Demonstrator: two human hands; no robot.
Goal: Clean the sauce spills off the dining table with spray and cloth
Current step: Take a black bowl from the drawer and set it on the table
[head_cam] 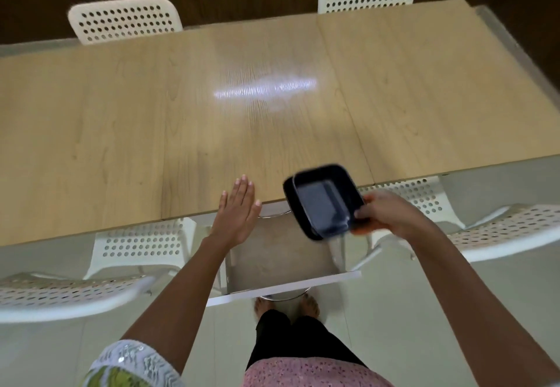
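Black tray held at the table's near edge, other hand flat

A stack of black plastic trays (324, 201) is gripped at its corner by the right hand (385, 213), tilted, over the near edge of the wooden dining table (151, 113). The left hand (239, 207) is kept flat, fingers straight and together, at that edge. White perforated chairs (125, 19) are tucked around it.

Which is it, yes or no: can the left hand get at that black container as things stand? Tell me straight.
Probably yes. The left hand lies flat and holds nothing at the table edge, with nothing between it and the black container held beside it by the right hand.
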